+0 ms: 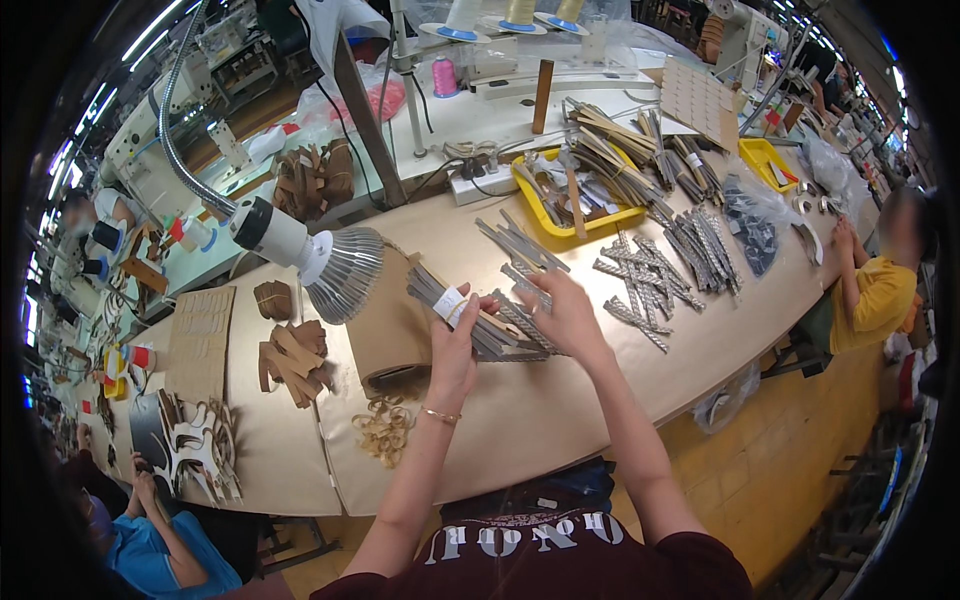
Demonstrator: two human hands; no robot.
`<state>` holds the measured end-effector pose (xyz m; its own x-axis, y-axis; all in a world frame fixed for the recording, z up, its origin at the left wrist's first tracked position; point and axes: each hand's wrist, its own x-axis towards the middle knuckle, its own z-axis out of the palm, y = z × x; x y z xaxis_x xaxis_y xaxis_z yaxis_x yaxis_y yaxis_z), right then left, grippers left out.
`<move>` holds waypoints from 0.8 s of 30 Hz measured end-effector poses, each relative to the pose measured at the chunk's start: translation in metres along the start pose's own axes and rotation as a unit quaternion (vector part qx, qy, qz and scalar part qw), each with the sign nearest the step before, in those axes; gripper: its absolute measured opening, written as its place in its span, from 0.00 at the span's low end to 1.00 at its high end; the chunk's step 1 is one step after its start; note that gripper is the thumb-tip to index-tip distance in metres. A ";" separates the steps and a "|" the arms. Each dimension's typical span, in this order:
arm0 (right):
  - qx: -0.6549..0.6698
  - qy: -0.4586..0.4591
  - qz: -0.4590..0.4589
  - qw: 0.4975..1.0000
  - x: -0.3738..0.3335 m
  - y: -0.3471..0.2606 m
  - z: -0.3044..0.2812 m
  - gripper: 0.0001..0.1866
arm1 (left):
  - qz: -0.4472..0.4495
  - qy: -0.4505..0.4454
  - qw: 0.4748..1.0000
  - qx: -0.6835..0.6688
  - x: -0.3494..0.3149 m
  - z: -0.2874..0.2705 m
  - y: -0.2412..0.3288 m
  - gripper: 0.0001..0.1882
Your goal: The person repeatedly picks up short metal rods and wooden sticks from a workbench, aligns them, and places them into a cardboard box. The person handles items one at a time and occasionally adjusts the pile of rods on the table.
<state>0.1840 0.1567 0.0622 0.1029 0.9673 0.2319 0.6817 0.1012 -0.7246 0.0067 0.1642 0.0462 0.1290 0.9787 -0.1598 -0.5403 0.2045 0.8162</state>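
My left hand [456,350] is wrapped round a bundle of flat grey strips [424,288] with a white paper band [450,305] about it. To its right, my right hand [568,318] has its fingers bent onto a braided grey strap [520,276]; the fingertips are partly hidden. More braided straps [520,322] lie under and between my hands. Just beyond them are loose flat grey strips [525,243]. A large roll of brown paper [385,345] lies left of my left hand, and right of my right hand is a spread of braided straps [650,280].
A lamp [340,270] reaches in over the table's left part. Behind stands a yellow tray [590,228] full of strips and tools, beside a power strip [480,186]. Brown strips [294,362] and a heap of tan loops [384,430] lie left. Co-workers sit at both sides.
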 end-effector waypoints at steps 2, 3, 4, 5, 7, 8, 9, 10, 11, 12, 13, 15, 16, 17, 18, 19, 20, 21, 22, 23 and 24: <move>-0.062 0.013 0.022 0.998 0.030 0.014 0.004 0.20 | -0.024 -0.006 1.000 0.003 0.002 -0.003 0.008 0.24; -0.102 0.005 0.036 0.994 0.042 0.020 0.008 0.20 | -0.025 -0.018 1.000 -0.003 0.002 -0.004 0.010 0.25; -0.141 -0.001 0.048 0.989 0.053 0.025 0.014 0.21 | -0.041 -0.008 0.999 0.006 0.002 -0.005 0.012 0.25; -0.161 -0.016 0.043 0.986 0.063 0.028 0.020 0.20 | -0.049 -0.006 0.999 0.008 0.000 -0.004 0.012 0.25; -0.205 -0.049 0.040 0.977 0.074 0.030 0.030 0.20 | -0.066 0.000 0.998 0.014 -0.004 -0.004 0.009 0.26; -0.213 -0.021 0.004 0.977 0.075 0.028 0.035 0.20 | -0.073 0.004 0.997 0.017 -0.006 -0.004 0.008 0.26; -0.225 0.003 -0.022 0.974 0.075 0.023 0.039 0.19 | -0.082 0.011 0.996 0.019 -0.008 -0.005 0.007 0.27; -0.243 0.007 -0.031 0.969 0.074 0.015 0.042 0.18 | -0.078 -0.002 0.997 0.011 -0.008 -0.006 0.007 0.27; -0.165 0.011 -0.041 0.985 0.071 0.007 0.040 0.17 | -0.077 -0.011 0.997 0.000 -0.008 -0.007 0.009 0.27; -0.095 -0.007 -0.032 0.995 0.063 -0.001 0.036 0.17 | -0.078 -0.019 0.997 -0.012 -0.009 -0.009 0.011 0.28; -0.027 -0.030 -0.017 0.999 0.054 -0.010 0.030 0.16 | -0.065 -0.022 0.997 -0.019 -0.009 -0.010 0.013 0.28; 0.121 -0.116 0.047 0.985 0.027 -0.023 0.009 0.16 | -0.050 -0.017 0.998 -0.029 -0.008 -0.010 0.020 0.28; 0.147 -0.142 0.077 0.976 0.011 -0.030 0.000 0.18 | -0.038 -0.032 0.998 -0.042 -0.009 -0.009 0.024 0.30; 0.176 -0.164 0.086 0.967 -0.005 -0.036 -0.007 0.19 | -0.028 -0.038 0.998 -0.035 -0.011 -0.008 0.027 0.30; 0.149 -0.136 0.063 0.977 -0.018 -0.042 -0.011 0.21 | -0.022 -0.041 0.999 -0.025 -0.012 -0.005 0.030 0.31; 0.123 -0.102 0.014 0.987 -0.030 -0.047 -0.015 0.22 | -0.010 -0.051 0.998 -0.019 -0.014 -0.001 0.031 0.31; 0.089 -0.070 -0.024 0.993 -0.040 -0.051 -0.018 0.24 | -0.007 -0.053 0.998 -0.034 -0.016 0.003 0.032 0.32; 0.065 -0.027 -0.064 0.995 -0.048 -0.055 -0.020 0.25 | -0.012 -0.042 0.999 -0.023 -0.018 0.007 0.031 0.31; 0.033 0.012 -0.094 0.995 -0.055 -0.059 -0.021 0.26 | -0.010 -0.037 0.999 -0.014 -0.020 0.010 0.030 0.31; 0.000 0.051 -0.125 0.991 -0.060 -0.062 -0.022 0.27 | 0.007 -0.046 0.999 -0.013 -0.022 0.013 0.028 0.31; -0.030 0.057 -0.129 0.990 -0.064 -0.064 -0.021 0.27 | -0.003 -0.029 0.999 -0.041 -0.023 0.015 0.027 0.28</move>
<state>0.1491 0.0830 0.1078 -0.0006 0.8780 0.4787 0.7377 0.3236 -0.5926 0.0016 0.1470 0.0799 0.1787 0.9753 -0.1302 -0.6050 0.2133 0.7671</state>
